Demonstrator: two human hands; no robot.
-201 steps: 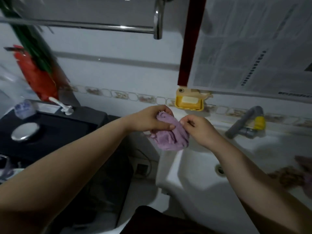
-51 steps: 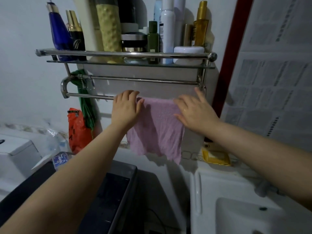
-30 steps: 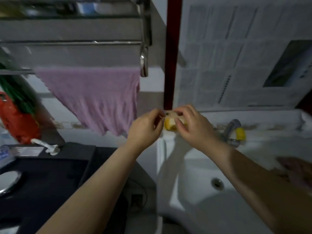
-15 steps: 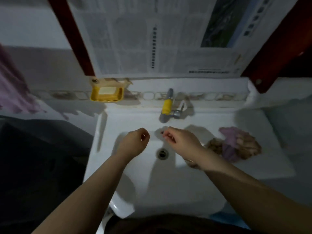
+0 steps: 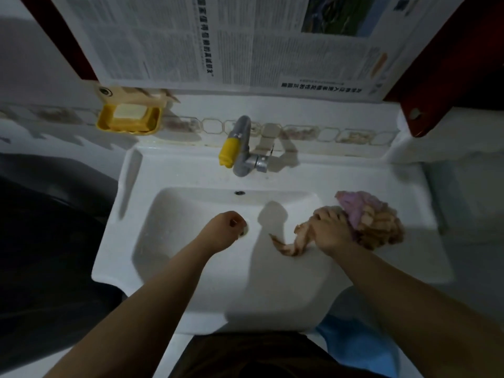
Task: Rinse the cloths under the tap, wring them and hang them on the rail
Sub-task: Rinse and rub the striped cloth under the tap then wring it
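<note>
Now the right hand (image 5: 328, 232) grips a brown cloth (image 5: 381, 230) beside the sink (image 5: 191, 268), unrinsed, while the left hand (image 5: 227, 227) hangs loosely curled, holding nothing.

Yellow soap dish (image 5: 128, 120) on wall; newspaper (image 5: 231, 42) above sink.
</note>
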